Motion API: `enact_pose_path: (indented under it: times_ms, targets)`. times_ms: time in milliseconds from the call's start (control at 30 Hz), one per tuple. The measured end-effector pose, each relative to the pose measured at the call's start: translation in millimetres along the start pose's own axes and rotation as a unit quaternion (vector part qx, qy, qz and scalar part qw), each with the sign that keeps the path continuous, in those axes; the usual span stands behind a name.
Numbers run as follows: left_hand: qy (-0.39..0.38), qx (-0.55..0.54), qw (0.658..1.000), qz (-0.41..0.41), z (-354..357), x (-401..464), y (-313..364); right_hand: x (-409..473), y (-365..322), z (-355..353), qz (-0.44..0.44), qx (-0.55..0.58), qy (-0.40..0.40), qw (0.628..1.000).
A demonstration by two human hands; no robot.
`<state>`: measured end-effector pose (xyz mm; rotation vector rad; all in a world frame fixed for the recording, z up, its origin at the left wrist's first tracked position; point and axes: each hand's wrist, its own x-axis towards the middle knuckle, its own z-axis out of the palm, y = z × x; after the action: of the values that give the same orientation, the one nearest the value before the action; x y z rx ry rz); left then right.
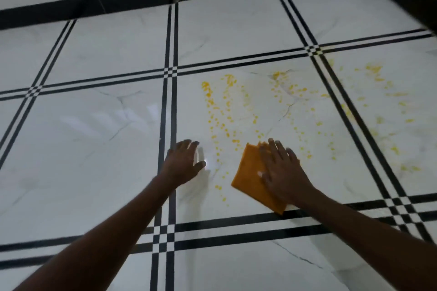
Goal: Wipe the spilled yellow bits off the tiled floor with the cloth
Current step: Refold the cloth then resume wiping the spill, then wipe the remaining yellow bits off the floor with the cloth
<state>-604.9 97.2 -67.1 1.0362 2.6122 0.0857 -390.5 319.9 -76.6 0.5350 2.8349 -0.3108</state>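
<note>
Cloth point(251, 177), orange, folded flat, lies on the white tiled floor point(94, 144) in the head view, near edge just touching the black double stripe point(224, 218) toward the person. Right hand point(282, 172) lies palm-down on top of it, fingers point(273, 149) straight and slightly spread, pressing not pinching. Left hand point(183, 163) rests flat on bare tile just beside the vertical stripe, fingers straight and close together, holding nothing; looks like a brace. Yellow bits point(227, 111) are scattered across the same tile ahead of the cloth, some between the two hands, and more lie as fainter smears on the next tile to the right point(373, 92). Most of the spill is not wiped yet; judged early in the task.

Handling guess: cloth is light, soft, limp, will bunch if pushed from one corner. Best worked with a flat palm over the middle, pressure spread out, or pinched at a folded edge to lift. Glossy tile looks slick, so the cloth should slide easily and the bits may skid ahead rather than get caught. Only one view given.
</note>
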Motion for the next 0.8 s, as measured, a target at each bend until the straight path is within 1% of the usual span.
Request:
enact_pose_path:
  times_ms: [33, 100, 167, 200, 267, 333, 400, 433, 467, 533, 567, 633, 667, 733, 767, 800]
  targets:
    - [-0.014, 0.021, 1.000, -0.014, 6, -2, -12, -1, -2, 21, 0.004, -0.007, 0.013, 1.000]
    - [-0.041, 0.054, 0.997, -0.029, 21, -10, -35, -11, -20, 53, 0.047, 0.013, 0.063, 0.997]
    - [-0.052, 0.063, 0.997, -0.016, 27, -17, -54, -27, -51, 69, 0.104, 0.050, 0.105, 0.988]
    - [-0.056, 0.054, 0.997, -0.008, 27, -19, -61, -39, -70, 76, 0.107, 0.064, 0.112, 0.986]
    - [-0.057, 0.039, 0.998, -0.001, 23, -18, -67, -69, -109, 91, 0.039, 0.088, 0.112, 0.989]
    - [-0.053, 0.042, 0.998, 0.000, 24, -16, -67, -74, -132, 94, -0.084, 0.090, 0.095, 0.988]
    - [-0.060, 0.046, 0.997, 0.001, 23, -13, -65, -22, -121, 89, -0.191, 0.061, 0.091, 0.976]
    - [-0.074, 0.045, 0.996, 0.000, 22, -13, -65, 16, -108, 84, -0.202, 0.045, 0.113, 0.972]
    - [-0.082, 0.041, 0.996, 0.004, 20, -13, -65, 56, -90, 74, -0.167, 0.036, 0.126, 0.977]
    - [-0.080, 0.046, 0.996, 0.012, 19, -14, -73, 117, -43, 53, -0.028, 0.026, 0.134, 0.990]
    - [-0.076, 0.049, 0.996, 0.015, 19, -14, -75, 130, -20, 45, 0.023, 0.018, 0.146, 0.989]
    - [-0.061, 0.050, 0.997, 0.015, 24, -15, -77, 113, 8, 40, 0.077, 0.022, 0.173, 0.982]
    - [-0.054, 0.048, 0.997, 0.015, 26, -15, -77, 89, 6, 43, 0.114, 0.041, 0.186, 0.975]
    - [-0.049, 0.035, 0.998, 0.011, 26, -17, -75, 19, -38, 57, 0.201, 0.080, 0.191, 0.957]
    - [-0.045, 0.030, 0.998, 0.007, 24, -18, -75, -17, -76, 70, 0.209, 0.095, 0.173, 0.958]
    - [-0.045, 0.029, 0.999, 0.004, 23, -17, -74, -47, -112, 87, 0.178, 0.105, 0.167, 0.964]
